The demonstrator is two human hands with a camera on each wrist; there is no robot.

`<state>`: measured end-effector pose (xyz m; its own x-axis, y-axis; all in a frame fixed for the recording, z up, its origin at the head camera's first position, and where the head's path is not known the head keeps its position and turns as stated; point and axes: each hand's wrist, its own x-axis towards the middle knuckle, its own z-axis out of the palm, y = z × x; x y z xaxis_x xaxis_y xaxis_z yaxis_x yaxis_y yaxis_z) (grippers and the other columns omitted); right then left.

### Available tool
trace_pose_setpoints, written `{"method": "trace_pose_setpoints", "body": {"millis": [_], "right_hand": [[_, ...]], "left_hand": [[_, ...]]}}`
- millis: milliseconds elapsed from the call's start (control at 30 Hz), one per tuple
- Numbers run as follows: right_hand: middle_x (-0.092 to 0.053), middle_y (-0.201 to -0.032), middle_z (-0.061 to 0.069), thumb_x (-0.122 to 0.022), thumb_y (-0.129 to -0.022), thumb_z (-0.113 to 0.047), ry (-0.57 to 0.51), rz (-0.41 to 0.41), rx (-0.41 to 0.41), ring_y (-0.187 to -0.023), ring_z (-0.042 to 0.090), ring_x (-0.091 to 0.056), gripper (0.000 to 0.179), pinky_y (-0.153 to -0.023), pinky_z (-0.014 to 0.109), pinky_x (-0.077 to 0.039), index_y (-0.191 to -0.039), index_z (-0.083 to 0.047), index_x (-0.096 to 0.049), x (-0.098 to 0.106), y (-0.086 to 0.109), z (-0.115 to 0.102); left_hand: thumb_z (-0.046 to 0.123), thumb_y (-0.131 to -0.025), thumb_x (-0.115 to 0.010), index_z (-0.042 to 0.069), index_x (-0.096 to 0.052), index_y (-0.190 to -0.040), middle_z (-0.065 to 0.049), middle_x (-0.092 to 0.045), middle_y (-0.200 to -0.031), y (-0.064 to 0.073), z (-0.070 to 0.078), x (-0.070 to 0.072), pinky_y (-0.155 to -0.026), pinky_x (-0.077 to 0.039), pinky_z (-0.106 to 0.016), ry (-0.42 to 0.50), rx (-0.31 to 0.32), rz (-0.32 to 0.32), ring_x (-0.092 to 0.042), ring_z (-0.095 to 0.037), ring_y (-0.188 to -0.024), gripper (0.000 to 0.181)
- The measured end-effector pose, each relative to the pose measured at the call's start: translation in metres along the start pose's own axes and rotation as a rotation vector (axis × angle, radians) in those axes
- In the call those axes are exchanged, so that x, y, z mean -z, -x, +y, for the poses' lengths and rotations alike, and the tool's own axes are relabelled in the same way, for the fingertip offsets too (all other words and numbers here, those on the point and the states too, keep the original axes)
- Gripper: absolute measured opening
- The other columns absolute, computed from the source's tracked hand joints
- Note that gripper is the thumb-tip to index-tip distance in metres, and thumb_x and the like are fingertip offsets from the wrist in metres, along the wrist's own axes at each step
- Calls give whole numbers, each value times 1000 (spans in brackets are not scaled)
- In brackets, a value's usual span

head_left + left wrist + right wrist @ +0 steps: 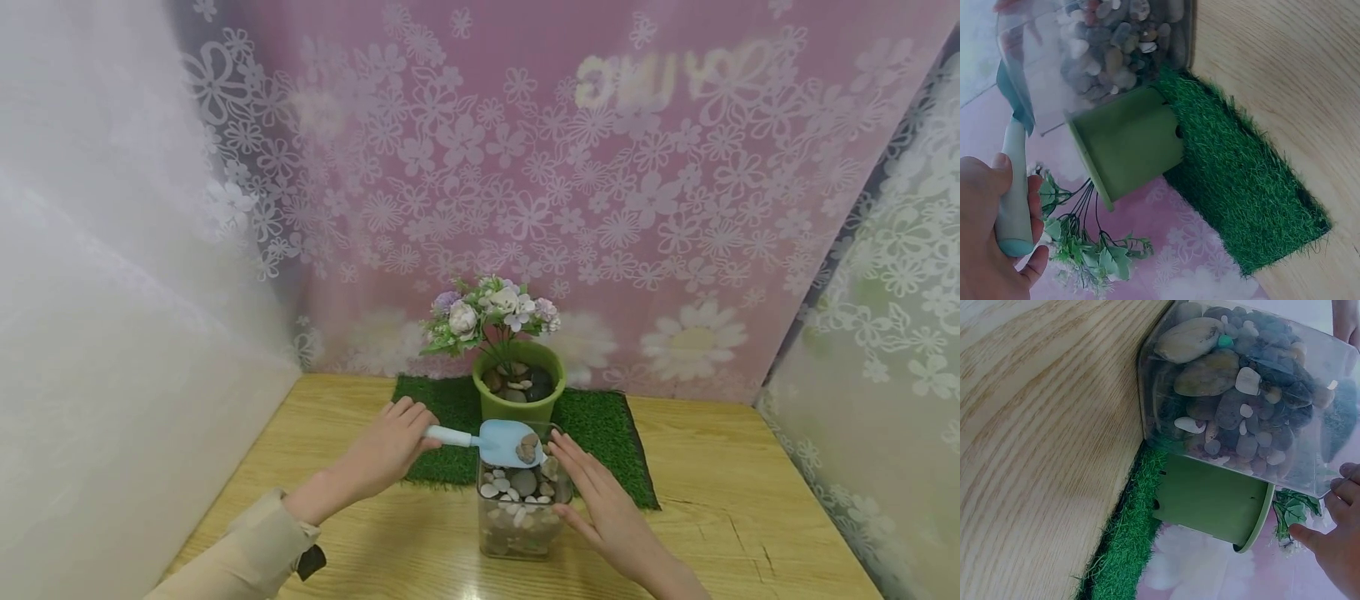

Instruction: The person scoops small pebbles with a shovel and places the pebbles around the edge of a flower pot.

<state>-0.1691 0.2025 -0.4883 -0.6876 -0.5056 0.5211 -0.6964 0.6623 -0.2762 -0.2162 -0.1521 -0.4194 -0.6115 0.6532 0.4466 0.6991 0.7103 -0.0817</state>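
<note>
My left hand [397, 437] grips the white handle of a light blue trowel [501, 442]. The trowel's blade lies over the top of a clear plastic container [517, 546] and carries a few brownish stones [527, 448]. Pebbles [1247, 394] in white, grey and brown fill the lower part of that container. At its right side, my right hand [611, 512] rests fingertips on the rim, fingers fairly straight. Just behind stands a green pot [1125, 150] with stones inside and artificial flowers [495, 312] in white and purple.
Under the pot lies a green artificial grass mat [607, 433] on the wood-grain table [720, 500]. A pink floral curtain [525, 167] hangs behind, with pale sheets [112, 292] to the left and a floral one on the right.
</note>
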Motion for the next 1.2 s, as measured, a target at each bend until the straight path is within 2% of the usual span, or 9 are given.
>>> {"method": "trace_pose_setpoints", "body": {"millis": [133, 267, 467, 633, 733, 833, 1033, 1200], "right_hand": [[-26, -166, 8, -72, -94, -22, 1, -1, 3, -153, 21, -23, 79, -118, 14, -1, -160, -10, -30, 0, 0, 0], [-25, -167, 8, -72, -95, -22, -4, -8, -6, -153, 21, -24, 81, -119, 15, -1, -162, -14, -26, 1, 1, 0], [-25, -167, 7, -72, -94, -22, 8, -4, -1, -152, 20, -27, 82, -119, 17, -4, -162, -16, -26, -1, 1, 1], [-26, -167, 7, -72, -94, -23, 13, -4, 1, -153, 20, -25, 82, -121, 20, -7, -162, -15, -26, -2, 2, 0], [-25, -167, 7, -72, -94, -23, 12, -4, 0, -152, 20, -25, 82, -121, 20, -7, -162, -15, -26, -1, 2, 0], [-26, -167, 8, -73, -94, -23, 12, -1, 4, -152, 21, -27, 82, -120, 18, -5, -161, -14, -27, -2, 2, 0], [-26, -166, 9, -73, -94, -22, 11, 5, 9, -150, 21, -30, 79, -118, 16, -3, -159, -9, -31, -1, 2, 0], [-26, -166, 8, -72, -94, -22, 13, 2, 0, -151, 21, -29, 81, -118, 16, -3, -161, -13, -28, 0, 2, 0]], "left_hand": [[27, -98, -68, 11, -63, -104, 2, -60, -94, -5, -4, 4, -74, -39, -32, 37, 35, 46, -44, -15, -83, 18], [24, -97, -69, 7, -64, -102, -1, -60, -91, -14, -11, 11, -75, -41, -34, 24, 59, 90, -45, -17, -81, 18], [24, -98, -68, 4, -64, -100, -6, -65, -90, -26, -23, 19, -74, -44, -37, -25, 139, 92, -53, -22, -81, 21], [27, -99, -68, 2, -64, -100, -9, -66, -91, -35, -31, 18, -75, -48, -40, -106, 169, 87, -57, -26, -84, 25], [29, -100, -66, 2, -65, -100, -9, -65, -90, -40, -33, 16, -74, -47, -39, -148, 182, 58, -55, -25, -83, 27], [30, -100, -66, 3, -65, -99, -8, -65, -89, -45, -34, 14, -71, -44, -37, -193, 174, 40, -54, -24, -82, 28], [32, -98, -70, 2, -68, -102, -10, -68, -92, -61, -39, 16, -69, -42, -36, -324, 107, 46, -57, -25, -81, 30], [33, -93, -75, 7, -72, -95, -6, -68, -90, -80, -38, 21, -73, -40, -35, -458, 73, -1, -56, -22, -80, 27]]}}
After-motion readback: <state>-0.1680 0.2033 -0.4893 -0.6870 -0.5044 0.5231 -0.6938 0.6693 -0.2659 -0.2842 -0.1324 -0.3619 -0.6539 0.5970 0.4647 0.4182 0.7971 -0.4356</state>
